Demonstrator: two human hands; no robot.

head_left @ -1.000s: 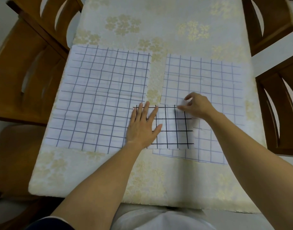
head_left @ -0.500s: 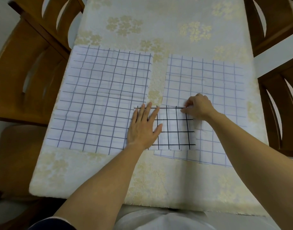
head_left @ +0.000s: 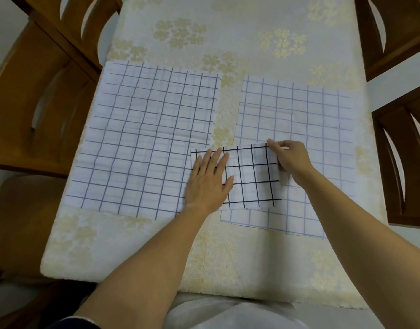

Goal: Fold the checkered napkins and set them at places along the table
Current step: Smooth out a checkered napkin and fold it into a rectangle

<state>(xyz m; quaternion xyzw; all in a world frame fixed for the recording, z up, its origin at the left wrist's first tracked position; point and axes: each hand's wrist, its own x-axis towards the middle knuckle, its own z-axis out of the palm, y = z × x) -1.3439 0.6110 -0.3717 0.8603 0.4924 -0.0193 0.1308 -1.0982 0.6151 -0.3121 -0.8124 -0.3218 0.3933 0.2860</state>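
Observation:
A small folded napkin point(head_left: 251, 179) with bold black checks lies near the table's middle front, partly on top of two larger ones. My left hand point(head_left: 209, 181) presses flat on its left part, fingers spread. My right hand point(head_left: 288, 157) pinches its upper right corner and right edge, which is lifted slightly. A large white napkin with blue-grey checks point(head_left: 142, 141) lies spread flat on the left. Another large one with paler checks point(head_left: 299, 119) lies spread flat on the right, under the small napkin and my right hand.
The table carries a cream cloth with pale gold flowers point(head_left: 228, 32). Wooden chairs stand at the left point(head_left: 38, 91), upper right point(head_left: 389, 27) and right point(head_left: 406, 162). A cushioned seat point(head_left: 21, 222) sits at lower left.
My right hand has shifted from the small napkin's top edge to its upper right corner and raised that edge a little. My left hand stays pressed on the napkin.

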